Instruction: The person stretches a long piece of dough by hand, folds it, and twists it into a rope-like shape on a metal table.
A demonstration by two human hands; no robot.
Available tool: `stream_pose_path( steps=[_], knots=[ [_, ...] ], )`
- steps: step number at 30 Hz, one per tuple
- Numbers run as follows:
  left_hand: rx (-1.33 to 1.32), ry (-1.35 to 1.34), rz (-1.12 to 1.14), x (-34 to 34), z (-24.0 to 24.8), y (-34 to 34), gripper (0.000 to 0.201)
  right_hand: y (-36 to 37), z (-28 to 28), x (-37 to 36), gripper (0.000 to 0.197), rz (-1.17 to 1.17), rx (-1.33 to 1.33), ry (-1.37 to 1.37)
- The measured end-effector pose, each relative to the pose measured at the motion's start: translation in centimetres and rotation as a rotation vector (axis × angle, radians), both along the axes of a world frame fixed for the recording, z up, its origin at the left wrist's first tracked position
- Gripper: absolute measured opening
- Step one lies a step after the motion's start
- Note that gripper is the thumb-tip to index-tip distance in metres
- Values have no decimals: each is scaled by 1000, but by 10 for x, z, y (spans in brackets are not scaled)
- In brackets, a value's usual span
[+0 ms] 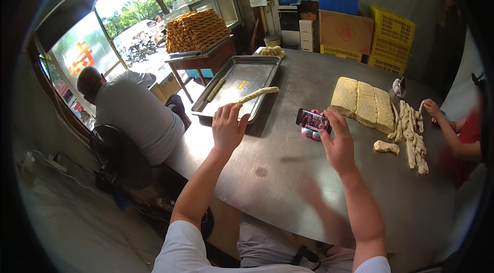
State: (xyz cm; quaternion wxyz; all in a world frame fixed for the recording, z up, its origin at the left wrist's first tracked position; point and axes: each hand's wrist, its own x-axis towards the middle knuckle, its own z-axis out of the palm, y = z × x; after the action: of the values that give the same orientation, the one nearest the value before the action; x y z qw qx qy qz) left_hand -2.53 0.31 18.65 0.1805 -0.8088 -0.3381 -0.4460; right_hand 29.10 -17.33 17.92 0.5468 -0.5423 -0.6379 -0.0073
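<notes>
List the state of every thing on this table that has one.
Left hand: holding twisted dough stick over metal tray.
Right hand: touching phone, screen lit.
Dough block: partly cut.
Dough strips: loose, piled.

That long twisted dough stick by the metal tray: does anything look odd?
The long twisted dough stick juts half over the rectangular metal tray's rim, held at one end by the left hand, not lying flat like the others.

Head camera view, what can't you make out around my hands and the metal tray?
- Phone screen: too small to read, partly behind the right hand.
- Twisted dough stick: near end hidden by the left hand fingers.
- Rectangular metal tray: near rim partly behind that hand.
- Other person's hand: arm blurred at the right rim.
</notes>
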Motion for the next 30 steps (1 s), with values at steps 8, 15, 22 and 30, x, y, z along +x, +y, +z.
stream_pose_path(
  steps=[8,15,22,30],
  knots=[
    [-631,435,-222,69,-178,-82,76,-130,-155,114,46,-194,-481,-148],
    [-635,619,-456,171,-166,-143,79,-201,-198,249,36,-723,-425,-108],
    [-662,609,-420,201,-155,-135,76,-178,-180,246,33,-748,-479,-229],
    [-631,624,-465,205,-160,-132,74,-197,-197,245,33,-801,-439,-150]
  ],
)
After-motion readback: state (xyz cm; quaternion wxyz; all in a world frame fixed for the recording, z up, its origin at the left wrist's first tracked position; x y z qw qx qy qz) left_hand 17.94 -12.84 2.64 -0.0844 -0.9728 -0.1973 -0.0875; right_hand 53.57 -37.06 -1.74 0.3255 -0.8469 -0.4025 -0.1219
